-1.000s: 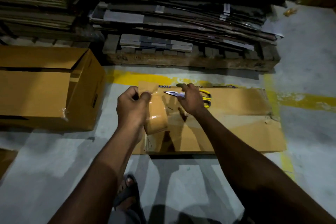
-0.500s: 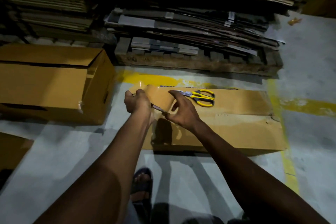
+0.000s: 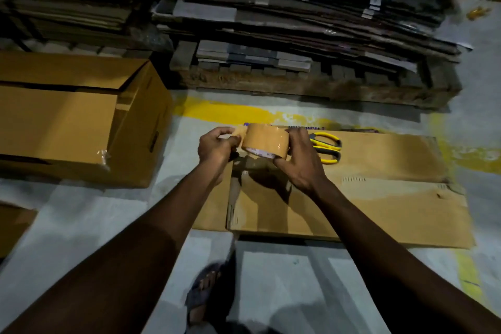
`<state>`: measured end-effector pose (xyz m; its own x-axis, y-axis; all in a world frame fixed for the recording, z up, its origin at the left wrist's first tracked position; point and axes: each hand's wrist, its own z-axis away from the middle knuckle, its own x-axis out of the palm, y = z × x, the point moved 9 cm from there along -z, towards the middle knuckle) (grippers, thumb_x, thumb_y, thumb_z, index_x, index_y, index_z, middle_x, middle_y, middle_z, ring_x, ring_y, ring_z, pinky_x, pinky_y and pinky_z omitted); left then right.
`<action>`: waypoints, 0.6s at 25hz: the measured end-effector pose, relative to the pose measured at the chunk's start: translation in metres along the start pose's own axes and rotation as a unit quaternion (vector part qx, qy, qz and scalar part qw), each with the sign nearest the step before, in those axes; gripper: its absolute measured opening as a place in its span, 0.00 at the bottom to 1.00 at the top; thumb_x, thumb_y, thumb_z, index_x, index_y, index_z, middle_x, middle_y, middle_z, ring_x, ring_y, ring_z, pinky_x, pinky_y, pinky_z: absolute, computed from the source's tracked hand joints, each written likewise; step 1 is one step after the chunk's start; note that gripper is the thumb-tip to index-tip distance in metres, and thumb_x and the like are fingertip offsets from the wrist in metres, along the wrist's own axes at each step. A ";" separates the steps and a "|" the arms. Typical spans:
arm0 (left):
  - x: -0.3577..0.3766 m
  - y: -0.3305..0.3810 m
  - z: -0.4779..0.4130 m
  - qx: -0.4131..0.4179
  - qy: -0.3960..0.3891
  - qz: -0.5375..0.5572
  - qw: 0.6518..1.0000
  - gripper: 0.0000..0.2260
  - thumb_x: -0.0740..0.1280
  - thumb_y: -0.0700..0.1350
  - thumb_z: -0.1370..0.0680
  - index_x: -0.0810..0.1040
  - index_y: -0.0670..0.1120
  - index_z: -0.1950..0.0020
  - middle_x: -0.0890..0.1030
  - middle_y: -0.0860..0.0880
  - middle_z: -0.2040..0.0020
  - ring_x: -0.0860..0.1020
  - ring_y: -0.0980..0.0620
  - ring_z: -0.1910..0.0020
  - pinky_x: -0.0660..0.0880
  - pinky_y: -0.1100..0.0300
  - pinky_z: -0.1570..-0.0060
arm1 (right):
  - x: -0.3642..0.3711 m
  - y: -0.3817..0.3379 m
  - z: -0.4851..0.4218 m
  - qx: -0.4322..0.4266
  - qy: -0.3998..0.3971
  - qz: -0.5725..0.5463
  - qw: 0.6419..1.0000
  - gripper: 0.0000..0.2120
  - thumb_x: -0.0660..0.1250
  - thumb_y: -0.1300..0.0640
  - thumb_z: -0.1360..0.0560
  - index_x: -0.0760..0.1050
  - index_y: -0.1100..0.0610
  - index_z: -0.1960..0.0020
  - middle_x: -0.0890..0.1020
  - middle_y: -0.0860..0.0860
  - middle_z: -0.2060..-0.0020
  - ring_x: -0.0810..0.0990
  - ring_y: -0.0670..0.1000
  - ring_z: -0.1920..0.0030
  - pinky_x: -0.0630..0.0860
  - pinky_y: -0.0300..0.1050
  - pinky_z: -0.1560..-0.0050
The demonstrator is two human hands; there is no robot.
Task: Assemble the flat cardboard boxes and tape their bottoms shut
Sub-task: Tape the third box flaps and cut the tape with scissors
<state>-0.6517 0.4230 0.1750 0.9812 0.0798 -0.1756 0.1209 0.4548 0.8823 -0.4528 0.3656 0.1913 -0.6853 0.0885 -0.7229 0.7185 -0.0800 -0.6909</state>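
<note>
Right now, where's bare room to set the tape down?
The cardboard right of the scissors is bare. So is the floor strip between the box and cardboard. Crowded: around the tape, and the pallet behind.

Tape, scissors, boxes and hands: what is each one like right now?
Tape roll, held up over the flat box between both hands.
Left hand, pinching at the roll's left edge, seemingly the loose end.
Right hand, gripping the roll.
Scissors, lying on the flat box, blades hidden.
Flat box, folded flat on the floor.
Built box, set up with flaps shut, at left.
</note>
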 end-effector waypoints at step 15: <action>-0.028 -0.107 -0.027 0.011 0.120 -0.057 0.991 0.06 0.65 0.44 0.21 0.79 0.43 0.51 0.82 0.43 0.53 0.80 0.45 0.54 0.79 0.52 0.53 | 0.054 0.028 0.007 0.018 -0.039 0.078 0.996 0.27 0.72 0.53 0.27 0.65 0.52 0.32 0.74 0.55 0.41 0.72 0.57 0.42 0.73 0.54 0.48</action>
<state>-0.6958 0.3960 0.0738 0.8973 0.2395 -0.3708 0.2341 0.4541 0.8597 -0.4702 0.3615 0.1327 -0.5732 -0.0046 -0.8194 0.8135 -0.1229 -0.5684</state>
